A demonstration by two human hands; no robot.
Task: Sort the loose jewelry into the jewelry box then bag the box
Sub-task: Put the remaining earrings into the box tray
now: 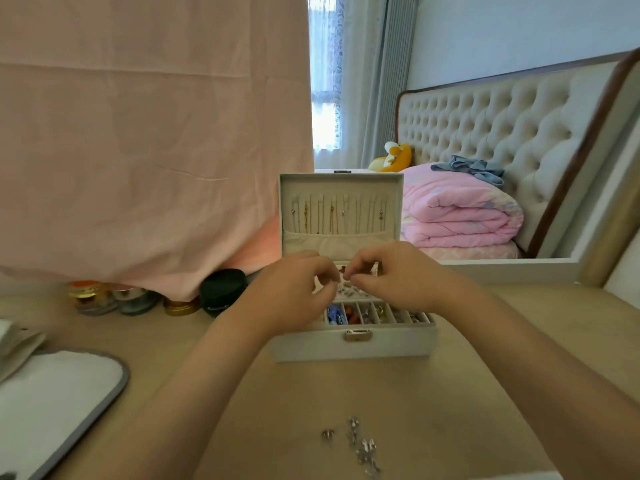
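Left hand (294, 289), right hand (398, 275) above jewelry box (353, 344): both grips pinch small piece (346, 278), type unclear. Seat it low in matching compartment before release.

matt wooden table (450, 393), shiny metal clasp (357, 335)

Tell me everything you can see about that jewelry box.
The jewelry box is a pale leather-like case on the table, lid upright. Thin necklaces hang inside the lid above a pocket. Small front compartments hold trinkets; a gold clasp sits on its front wall. The left hand and right hand hover over its tray; contact unclear.
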